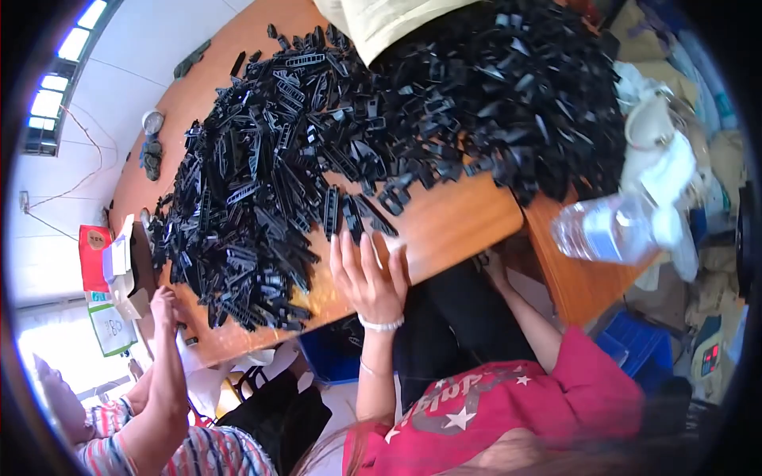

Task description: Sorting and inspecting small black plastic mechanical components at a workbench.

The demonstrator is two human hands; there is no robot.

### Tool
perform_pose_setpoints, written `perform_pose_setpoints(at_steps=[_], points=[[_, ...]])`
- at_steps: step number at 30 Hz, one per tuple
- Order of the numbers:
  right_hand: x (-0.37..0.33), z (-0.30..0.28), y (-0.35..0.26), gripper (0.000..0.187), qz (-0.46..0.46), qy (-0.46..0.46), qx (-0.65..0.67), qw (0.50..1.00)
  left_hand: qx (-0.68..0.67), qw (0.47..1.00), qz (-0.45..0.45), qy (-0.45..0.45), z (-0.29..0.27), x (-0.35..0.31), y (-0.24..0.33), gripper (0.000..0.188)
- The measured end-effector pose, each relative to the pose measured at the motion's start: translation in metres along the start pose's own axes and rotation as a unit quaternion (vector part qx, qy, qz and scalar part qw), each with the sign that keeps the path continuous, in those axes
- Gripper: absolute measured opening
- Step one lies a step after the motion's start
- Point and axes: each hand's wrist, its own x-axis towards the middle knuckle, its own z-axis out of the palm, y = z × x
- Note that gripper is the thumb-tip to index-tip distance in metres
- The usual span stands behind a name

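Observation:
My left hand is at the near edge of the wooden table, with fingers stretched out and spread. Its fingertips reach the edge of a large heap of small black plastic parts. A long ribbed black part lies just beyond those fingers, and no part is seen in the palm. My right hand is low beside my black trousers, under the table's edge. Its fingers are small and partly hidden, so whether they hold anything is unclear.
A clear plastic bottle lies at the right by white plastic bags. A pale sack rests over the heap's far side. Blue crates stand below. At the left, a co-worker's hand is at the table edge near boxes.

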Motion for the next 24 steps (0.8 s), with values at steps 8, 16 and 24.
perform_pose_setpoints(at_steps=[8,16,24], points=[[-0.185,-0.104,-0.188,0.033,-0.458,0.168,-0.044,0.872,-0.013,0.999,0.026,0.041,0.010,-0.002,-0.006,0.029],[-0.203,-0.345,-0.178,0.017,-0.297,0.654,0.114,0.687,-0.014,0.997,0.049,0.057,0.012,-0.011,-0.022,0.028],[-0.049,-0.520,-0.116,0.018,-0.216,0.533,-0.075,0.815,-0.006,0.999,0.046,0.023,0.010,-0.007,-0.017,0.024]])
